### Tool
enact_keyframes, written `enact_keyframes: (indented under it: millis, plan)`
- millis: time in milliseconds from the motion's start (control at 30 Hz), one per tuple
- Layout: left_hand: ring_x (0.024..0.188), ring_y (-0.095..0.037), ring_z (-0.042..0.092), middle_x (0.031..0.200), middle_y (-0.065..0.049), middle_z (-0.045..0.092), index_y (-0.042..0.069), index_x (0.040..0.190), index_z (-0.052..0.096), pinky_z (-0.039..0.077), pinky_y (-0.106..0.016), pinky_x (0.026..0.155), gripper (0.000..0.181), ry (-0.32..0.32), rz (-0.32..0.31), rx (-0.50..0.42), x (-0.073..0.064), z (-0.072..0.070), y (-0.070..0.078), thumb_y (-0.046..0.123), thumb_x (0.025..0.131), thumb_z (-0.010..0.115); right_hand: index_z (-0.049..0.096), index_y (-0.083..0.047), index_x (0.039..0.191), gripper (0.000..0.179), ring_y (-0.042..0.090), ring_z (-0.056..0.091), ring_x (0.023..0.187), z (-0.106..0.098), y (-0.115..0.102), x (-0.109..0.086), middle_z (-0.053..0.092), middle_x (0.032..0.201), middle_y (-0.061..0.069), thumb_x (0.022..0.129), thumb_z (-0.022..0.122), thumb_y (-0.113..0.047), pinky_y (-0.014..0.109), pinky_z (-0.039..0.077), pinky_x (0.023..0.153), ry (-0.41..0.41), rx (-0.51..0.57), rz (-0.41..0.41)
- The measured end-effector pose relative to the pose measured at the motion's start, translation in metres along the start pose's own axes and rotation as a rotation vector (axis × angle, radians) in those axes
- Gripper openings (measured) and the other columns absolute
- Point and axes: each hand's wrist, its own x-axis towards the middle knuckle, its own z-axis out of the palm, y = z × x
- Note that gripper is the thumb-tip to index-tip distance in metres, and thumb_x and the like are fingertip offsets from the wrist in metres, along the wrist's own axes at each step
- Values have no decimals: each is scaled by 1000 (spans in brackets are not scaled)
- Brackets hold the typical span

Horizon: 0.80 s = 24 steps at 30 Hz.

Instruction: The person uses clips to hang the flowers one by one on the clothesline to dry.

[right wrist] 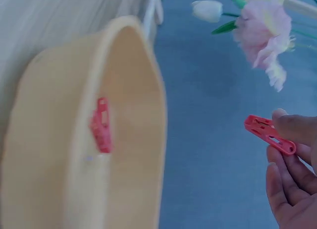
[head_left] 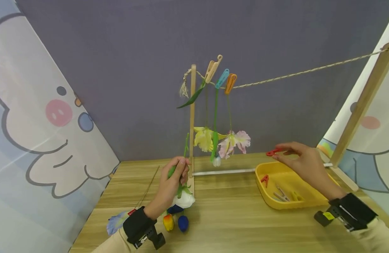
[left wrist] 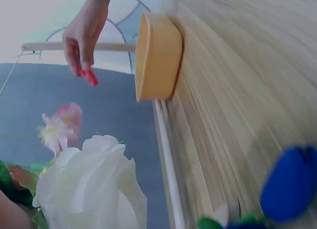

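Note:
My left hand grips the green stem of a white rose, its bloom hanging downward below the fist. The rose's petals fill the lower left of the left wrist view. Over the back of a yellow basket, my right hand pinches a red clothespin between thumb and fingers. On the rope, a beige clothespin, a blue clothespin and an orange clothespin hold up a yellow flower, a white tulip and a pink flower.
Inside the basket lie another red clothespin and several others. Wooden posts carry the rope, with a white rod low between them. Near my left wrist on the table lie a light-blue flower, a yellow-orange tulip and a blue tulip.

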Motion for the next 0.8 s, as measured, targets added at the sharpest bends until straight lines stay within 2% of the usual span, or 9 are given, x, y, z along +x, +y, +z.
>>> enact_keyframes:
  millis: [167,200,333,433,633,800]
  plan:
    - [62,-21,34,78,-12,40,7,108,59,32,-35,57,25,-20,28,-56,11,20,-4,20,114,39,78,-10,112,36,29,73,90,-8,-15,18,77,102,4,79,89,-4,3,45,74,6,-21,-114]
    - [62,-20,35,78,-11,41,8,108,60,32,-35,57,24,-22,27,-63,13,23,-4,20,114,39,79,-12,111,35,24,73,89,-10,-18,21,77,102,2,78,90,-4,3,46,73,1,-22,-127]
    - [59,-20,35,76,-11,41,2,110,59,33,-33,54,29,-21,26,-82,22,38,-9,22,114,40,81,-16,108,35,16,73,85,-18,-32,36,77,98,-4,76,91,-5,3,45,76,-31,-37,-162]
    - [59,-19,34,75,-9,40,-5,111,57,33,-30,54,34,-31,28,-97,28,49,-11,23,114,39,82,-17,106,34,11,71,82,-25,-43,48,77,94,-6,76,91,-5,5,45,71,-36,-49,-184]
    - [58,-14,35,75,-4,39,-3,106,57,34,-25,54,32,-48,58,-160,51,72,-12,24,113,42,83,-21,99,30,-6,63,76,-45,-62,81,76,85,-9,74,93,-8,15,40,56,9,-51,-235]
    - [58,-14,35,74,-5,38,-8,107,53,34,-26,53,34,-70,58,-202,64,90,-12,22,114,40,84,-23,96,24,-4,62,69,-59,-78,105,77,85,-11,76,93,-14,22,29,48,-3,-69,-283]
